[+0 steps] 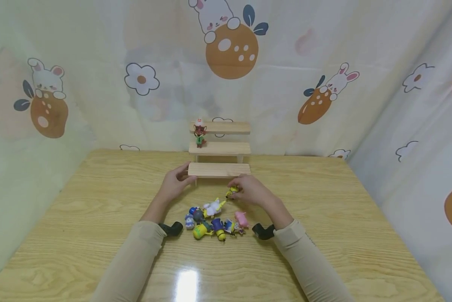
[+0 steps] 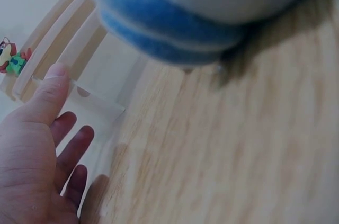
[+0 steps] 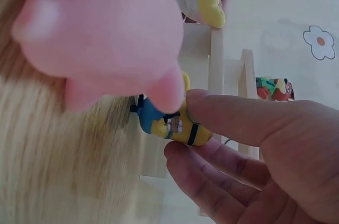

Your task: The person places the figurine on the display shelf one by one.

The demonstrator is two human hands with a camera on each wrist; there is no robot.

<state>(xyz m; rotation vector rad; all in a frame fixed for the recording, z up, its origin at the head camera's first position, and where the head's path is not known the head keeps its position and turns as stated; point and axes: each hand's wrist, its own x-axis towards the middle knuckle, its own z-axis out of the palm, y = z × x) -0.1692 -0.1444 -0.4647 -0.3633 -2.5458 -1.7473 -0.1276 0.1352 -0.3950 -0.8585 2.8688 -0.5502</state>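
My right hand [image 1: 251,191] pinches a small yellow minion figurine [image 3: 183,128] between thumb and fingers, in front of the lowest step of a three-tier wooden display stand [image 1: 219,170]. In the right wrist view the minion lies sideways, its blue overalls facing left. My left hand [image 1: 172,185] is at the left end of that lowest step. The left wrist view has its thumb [image 2: 48,94] at the step's edge and the other fingers spread and loosely bent, with nothing held.
A fox figurine [image 1: 200,136] in green stands on the middle tier, at its left. Several toys lie in a group before the stand, among them a pink pig [image 1: 241,219], a white-and-yellow figure [image 1: 213,208] and a blue-and-white figure [image 1: 189,221]. A patterned curtain [image 1: 165,113] hangs behind.
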